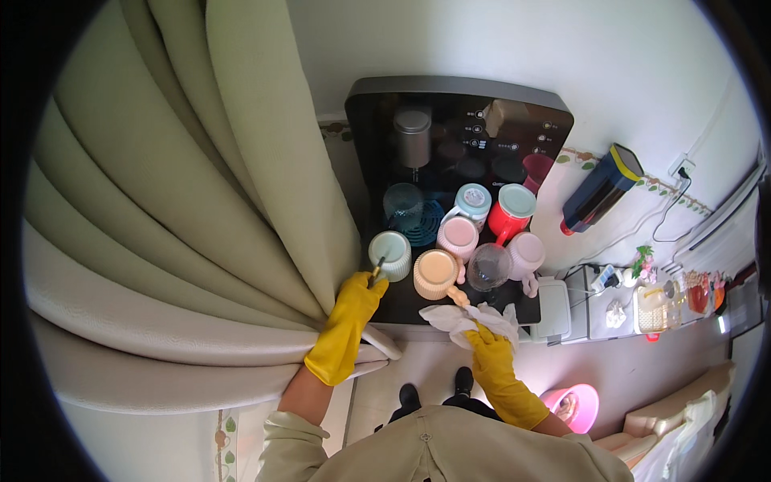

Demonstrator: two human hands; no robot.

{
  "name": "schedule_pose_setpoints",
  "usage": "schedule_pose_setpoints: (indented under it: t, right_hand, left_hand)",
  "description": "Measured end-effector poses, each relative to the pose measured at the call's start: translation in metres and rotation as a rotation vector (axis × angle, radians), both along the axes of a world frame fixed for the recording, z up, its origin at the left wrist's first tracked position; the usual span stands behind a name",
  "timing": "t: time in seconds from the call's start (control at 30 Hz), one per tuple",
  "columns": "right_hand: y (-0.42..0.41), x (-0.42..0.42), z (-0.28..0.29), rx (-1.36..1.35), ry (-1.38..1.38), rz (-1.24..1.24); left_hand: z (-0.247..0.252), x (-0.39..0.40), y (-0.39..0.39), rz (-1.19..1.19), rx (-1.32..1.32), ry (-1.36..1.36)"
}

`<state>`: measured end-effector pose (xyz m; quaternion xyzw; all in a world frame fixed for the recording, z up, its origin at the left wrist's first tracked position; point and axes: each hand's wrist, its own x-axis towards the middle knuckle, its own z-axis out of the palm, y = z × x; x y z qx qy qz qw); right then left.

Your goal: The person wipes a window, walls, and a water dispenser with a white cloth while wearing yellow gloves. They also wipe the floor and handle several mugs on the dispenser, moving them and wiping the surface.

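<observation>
My left hand (355,310), in a yellow rubber glove, grips a thin dark stick-like tool (377,270) with a gold-coloured band, perhaps a small brush. Its end lies over the base of an upside-down pale green ribbed mug (391,253). A crumpled white cloth (446,316) is bunched in my gloved right hand (491,349) at the front edge of the water dispenser's black top (397,307). Just beyond the cloth stands an upturned orange ribbed mug (436,271). Close by are a pink mug (459,235), a clear glass (489,268) and a lilac mug (525,253).
A pale blue cup (473,202), a red mug (511,214) and a glass (403,205) stand further back. Heavy curtains (199,211) crowd the left. On the right are a white bin (553,307), a cluttered counter (602,322) and a pink bucket (587,406) on the floor.
</observation>
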<state>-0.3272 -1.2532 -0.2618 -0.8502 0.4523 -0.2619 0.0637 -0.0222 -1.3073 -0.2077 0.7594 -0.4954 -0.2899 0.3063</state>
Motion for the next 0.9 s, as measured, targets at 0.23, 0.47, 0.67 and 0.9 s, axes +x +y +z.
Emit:
schedule_pose_setpoints:
  t: [0.23,0.47,0.67,0.9]
  right_hand:
    - [0.007,0.099,-0.003,-0.083,0.004,0.164]
    - [-0.032,0.183,-0.006,-0.103,0.009,0.198]
    - [-0.09,0.236,-0.022,-0.029,0.032,-0.043]
    - [-0.076,0.228,-0.014,0.183,0.274,-0.102]
  left_hand:
    - [-0.015,0.014,0.018,0.06,-0.132,-0.021]
    - [-0.015,0.032,0.049,0.2,-0.323,0.158]
    - [0.007,0.027,0.065,0.305,-0.258,0.322]
    - [-0.006,0.037,0.069,0.21,-0.317,0.154]
